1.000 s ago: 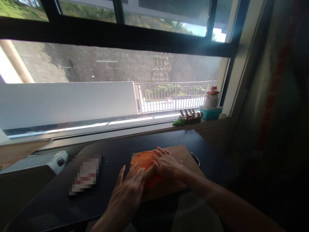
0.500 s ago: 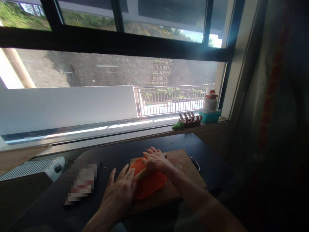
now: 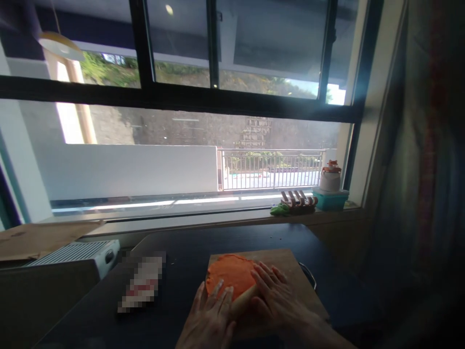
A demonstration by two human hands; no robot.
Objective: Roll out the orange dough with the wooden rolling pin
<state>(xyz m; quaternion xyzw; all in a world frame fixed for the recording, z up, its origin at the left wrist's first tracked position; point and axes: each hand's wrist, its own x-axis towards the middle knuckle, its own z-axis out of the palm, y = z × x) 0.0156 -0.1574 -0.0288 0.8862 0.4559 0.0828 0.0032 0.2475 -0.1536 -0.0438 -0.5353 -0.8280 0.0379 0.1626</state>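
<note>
One view only, worn on the head: the camera sat above the near edge of the bench (image 3: 189, 242) and faced forward, tipped slightly down. The left hand (image 3: 212, 322) and right hand (image 3: 278, 305) were close at the bottom edge, partly cut off. The window (image 3: 181, 131) stood farther off and filled the upper half.
</note>
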